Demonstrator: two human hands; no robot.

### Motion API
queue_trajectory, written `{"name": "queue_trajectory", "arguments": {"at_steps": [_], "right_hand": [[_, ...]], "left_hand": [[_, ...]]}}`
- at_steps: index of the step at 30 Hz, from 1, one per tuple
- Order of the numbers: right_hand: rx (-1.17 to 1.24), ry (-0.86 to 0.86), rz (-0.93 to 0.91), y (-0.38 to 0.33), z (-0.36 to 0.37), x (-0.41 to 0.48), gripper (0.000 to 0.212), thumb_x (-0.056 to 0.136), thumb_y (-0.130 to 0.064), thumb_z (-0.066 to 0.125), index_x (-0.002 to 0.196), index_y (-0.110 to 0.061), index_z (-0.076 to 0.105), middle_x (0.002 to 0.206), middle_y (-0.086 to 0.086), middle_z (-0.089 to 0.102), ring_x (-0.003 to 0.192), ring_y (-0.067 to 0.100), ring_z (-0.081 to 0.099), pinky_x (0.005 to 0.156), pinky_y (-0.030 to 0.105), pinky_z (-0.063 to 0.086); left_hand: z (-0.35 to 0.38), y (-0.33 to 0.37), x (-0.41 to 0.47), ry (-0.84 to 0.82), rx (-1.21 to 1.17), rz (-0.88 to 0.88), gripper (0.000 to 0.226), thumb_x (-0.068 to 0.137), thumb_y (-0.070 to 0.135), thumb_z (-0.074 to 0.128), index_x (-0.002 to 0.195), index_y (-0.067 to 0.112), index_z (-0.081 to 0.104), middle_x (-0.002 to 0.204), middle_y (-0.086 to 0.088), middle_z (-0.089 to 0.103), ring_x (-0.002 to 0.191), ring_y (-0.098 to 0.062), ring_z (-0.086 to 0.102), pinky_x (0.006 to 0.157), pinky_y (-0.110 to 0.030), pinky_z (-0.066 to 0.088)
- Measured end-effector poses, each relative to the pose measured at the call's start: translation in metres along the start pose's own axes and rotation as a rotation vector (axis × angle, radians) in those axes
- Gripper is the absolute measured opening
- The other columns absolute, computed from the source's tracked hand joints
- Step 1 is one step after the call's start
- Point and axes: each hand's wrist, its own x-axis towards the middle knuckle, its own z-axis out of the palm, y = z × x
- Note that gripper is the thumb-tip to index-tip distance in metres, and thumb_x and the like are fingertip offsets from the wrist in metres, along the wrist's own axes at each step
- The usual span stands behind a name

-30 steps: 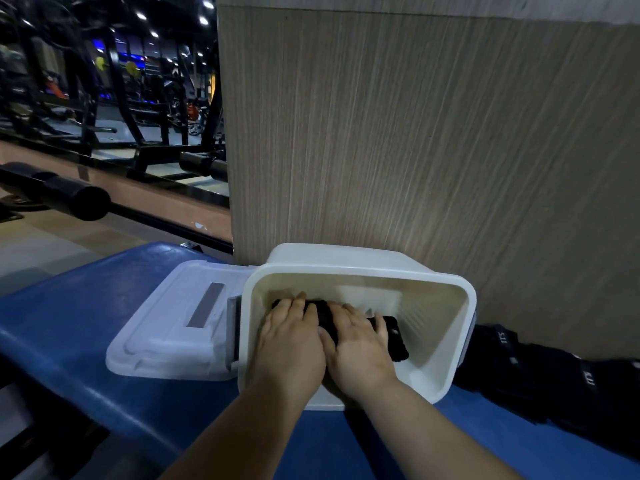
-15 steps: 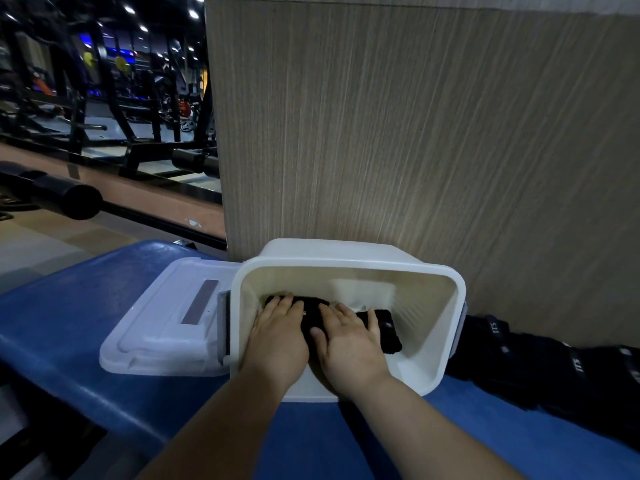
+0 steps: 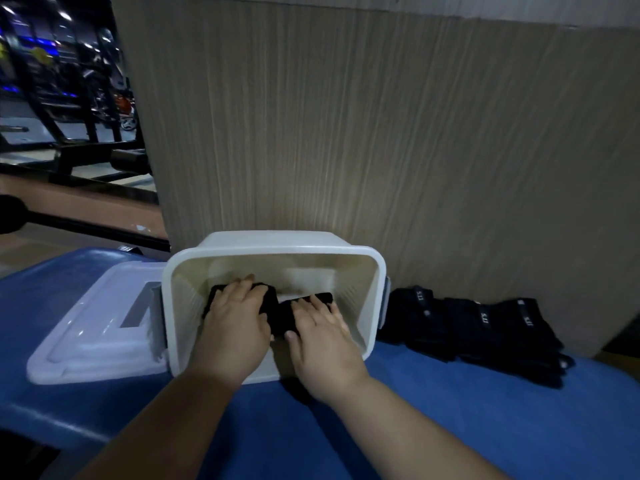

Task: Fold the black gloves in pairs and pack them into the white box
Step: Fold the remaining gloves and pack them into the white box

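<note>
Left hand (image 3: 235, 323) and right hand (image 3: 323, 341) lie flat, fingers seemingly straight though blurred, pressing folded black gloves (image 3: 278, 315) inside the white box (image 3: 277, 251). Lid (image 3: 93, 330) touches its left; loose gloves (image 3: 485, 327) lie right on the blue bench (image 3: 450, 427).

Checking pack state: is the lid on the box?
No, the lid lies flat on the blue bench, left of the open box.
</note>
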Motion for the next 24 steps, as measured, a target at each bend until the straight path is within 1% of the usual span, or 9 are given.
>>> {"name": "queue_trajectory", "arguments": {"at_steps": [1, 3, 6, 8, 11, 14, 18, 20, 24], "right_hand": [[0.026, 0.009, -0.018, 0.005, -0.003, -0.009, 0.067, 0.091, -0.043, 0.013, 0.147, -0.012, 0.035, 0.151, 0.003, 0.038, 0.145, 0.018, 0.022, 0.117, 0.029, -0.004], [0.041, 0.009, -0.034, 0.018, -0.008, -0.030, 0.064, 0.090, -0.038, 0.017, 0.142, -0.011, 0.043, 0.146, 0.004, 0.045, 0.140, 0.020, 0.032, 0.115, 0.028, 0.004], [0.010, 0.064, -0.039, 0.044, -0.019, -0.059, 0.044, 0.089, -0.023, 0.034, 0.125, -0.015, 0.059, 0.123, 0.000, 0.062, 0.116, 0.019, 0.054, 0.106, 0.025, 0.036], [0.009, 0.115, -0.002, 0.061, -0.029, -0.073, 0.033, 0.087, -0.019, 0.043, 0.114, -0.019, 0.062, 0.109, -0.005, 0.063, 0.102, 0.016, 0.057, 0.093, 0.028, 0.048], [-0.054, 0.159, 0.090, 0.085, -0.045, -0.087, 0.028, 0.087, -0.018, 0.050, 0.110, -0.020, 0.065, 0.107, -0.006, 0.064, 0.098, 0.018, 0.059, 0.088, 0.032, 0.049], [-0.070, 0.185, 0.213, 0.106, -0.060, -0.096, 0.029, 0.089, -0.016, 0.053, 0.116, -0.019, 0.065, 0.115, -0.003, 0.063, 0.104, 0.021, 0.059, 0.090, 0.036, 0.049], [0.008, 0.210, 0.378, 0.126, -0.071, -0.105, 0.033, 0.093, -0.016, 0.053, 0.125, -0.018, 0.059, 0.125, -0.003, 0.055, 0.108, 0.019, 0.056, 0.092, 0.030, 0.046], [0.041, 0.227, 0.434, 0.133, -0.073, -0.107, 0.034, 0.094, -0.016, 0.052, 0.127, -0.018, 0.057, 0.127, -0.003, 0.052, 0.107, 0.019, 0.056, 0.090, 0.028, 0.046], [0.065, 0.258, 0.466, 0.143, -0.076, -0.104, 0.038, 0.094, -0.015, 0.053, 0.132, -0.014, 0.054, 0.131, 0.001, 0.050, 0.116, 0.021, 0.052, 0.094, 0.029, 0.045]], "left_hand": [[0.002, 0.003, -0.002, 0.005, -0.015, 0.025, 0.042, 0.082, 0.008, 0.058, 0.123, 0.013, 0.061, 0.134, -0.007, 0.054, 0.126, -0.027, 0.046, 0.109, -0.043, 0.034], [0.007, 0.011, -0.006, 0.003, -0.041, 0.059, 0.037, 0.080, 0.006, 0.062, 0.117, 0.010, 0.065, 0.124, -0.008, 0.061, 0.119, -0.029, 0.052, 0.105, -0.044, 0.040], [0.011, 0.030, -0.017, 0.006, -0.059, 0.057, 0.031, 0.081, 0.009, 0.065, 0.111, 0.013, 0.067, 0.114, -0.006, 0.064, 0.112, -0.030, 0.054, 0.096, -0.042, 0.043], [0.014, 0.047, -0.025, -0.015, -0.066, 0.053, 0.026, 0.084, 0.016, 0.064, 0.110, 0.019, 0.067, 0.111, 0.000, 0.063, 0.110, -0.026, 0.050, 0.092, -0.038, 0.040], [0.021, 0.071, -0.034, -0.076, -0.140, 0.079, 0.021, 0.088, 0.023, 0.059, 0.108, 0.026, 0.065, 0.107, 0.008, 0.060, 0.109, -0.020, 0.047, 0.092, -0.035, 0.040], [0.031, 0.095, -0.040, -0.156, -0.219, 0.073, 0.020, 0.092, 0.026, 0.052, 0.110, 0.028, 0.061, 0.110, 0.013, 0.055, 0.112, -0.012, 0.042, 0.095, -0.029, 0.038], [0.047, 0.124, -0.044, -0.266, -0.351, 0.053, 0.020, 0.095, 0.023, 0.049, 0.111, 0.027, 0.060, 0.108, 0.012, 0.054, 0.109, -0.007, 0.041, 0.088, -0.014, 0.031], [0.057, 0.136, -0.045, -0.336, -0.385, 0.041, 0.023, 0.096, 0.020, 0.046, 0.115, 0.025, 0.060, 0.108, 0.009, 0.054, 0.109, -0.011, 0.048, 0.091, -0.017, 0.036], [0.074, 0.158, -0.047, -0.439, -0.378, 0.022, 0.034, 0.100, 0.020, 0.038, 0.130, 0.021, 0.053, 0.125, 0.001, 0.052, 0.112, -0.014, 0.051, 0.098, -0.026, 0.041]]}}
